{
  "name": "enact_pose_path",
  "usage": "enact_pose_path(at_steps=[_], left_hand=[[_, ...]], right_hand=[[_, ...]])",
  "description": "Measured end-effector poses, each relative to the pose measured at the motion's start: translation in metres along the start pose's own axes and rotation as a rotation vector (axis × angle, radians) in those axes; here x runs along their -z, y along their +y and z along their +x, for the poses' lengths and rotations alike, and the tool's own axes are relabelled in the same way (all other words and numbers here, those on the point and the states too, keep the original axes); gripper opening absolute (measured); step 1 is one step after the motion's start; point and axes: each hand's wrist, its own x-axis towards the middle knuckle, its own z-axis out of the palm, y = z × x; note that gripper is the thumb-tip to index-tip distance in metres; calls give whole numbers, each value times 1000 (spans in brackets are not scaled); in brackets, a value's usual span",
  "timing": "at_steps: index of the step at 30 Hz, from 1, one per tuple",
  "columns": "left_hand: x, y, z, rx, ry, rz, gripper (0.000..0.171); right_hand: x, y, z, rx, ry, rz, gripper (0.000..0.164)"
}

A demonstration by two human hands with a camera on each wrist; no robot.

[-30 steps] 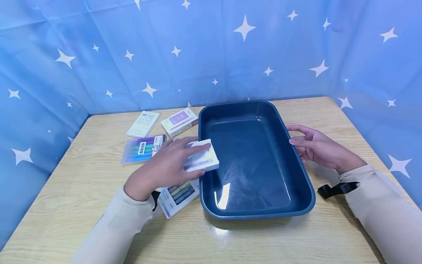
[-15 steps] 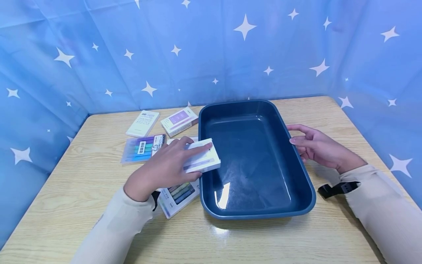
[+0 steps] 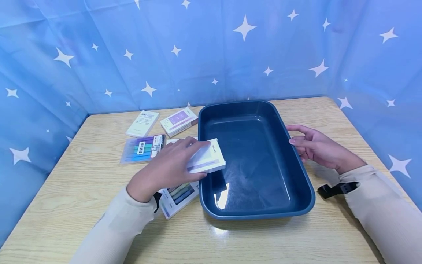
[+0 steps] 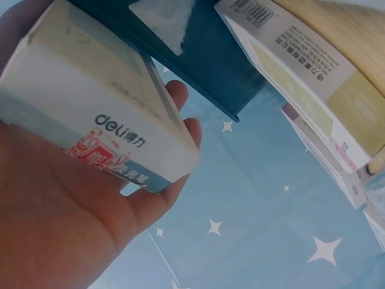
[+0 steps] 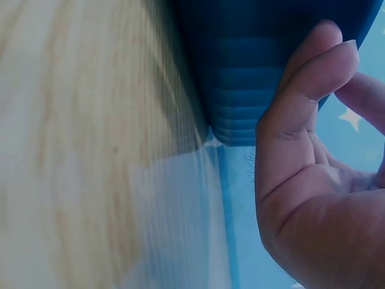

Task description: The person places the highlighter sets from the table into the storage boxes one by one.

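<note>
My left hand (image 3: 171, 165) grips a white highlighter box (image 3: 207, 157) by its sides, tilted over the left rim of a dark blue plastic tub (image 3: 257, 216). In the left wrist view the highlighter box (image 4: 120, 114) shows its "deli" end, with fingers behind it. At the tub's right side, my right hand (image 3: 318, 148) holds the rim, thumb at the edge. The right wrist view has the curled fingers of that right hand (image 5: 319, 174) against the tub's ribbed outer wall (image 5: 237, 90). Nothing lies inside the tub.
Left of the tub lie a purple-fronted box (image 3: 179, 121), a white box (image 3: 143, 124) and a clear pack of coloured pens (image 3: 141, 149). A marker box (image 3: 179, 200) sits partly under the left hand. A starry blue curtain (image 3: 211, 51) backs the wooden table (image 3: 82, 176).
My left hand has moved slightly right with the highlighter box, which now reaches further over the tub. The right hand and the tub have stayed in place.
</note>
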Motion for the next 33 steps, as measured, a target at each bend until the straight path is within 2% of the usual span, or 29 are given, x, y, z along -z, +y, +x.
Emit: enact_pose_path(at_steps=[14,19,26,33], left_hand=[[-9,11,3,-41,117,63,83],[-14,15,5,-68,154,60,81],[-21,24,6,-111,246,52,81],[-27,32,4,-156,267,32,77]], right_hand=[[-2,0,1,-7,10,-9,44],[-3,-1,1,-3,9,-13,43],[-3,-1,1,-4,13,-31,42],[-3,-1,1,-6,15,-28,42]])
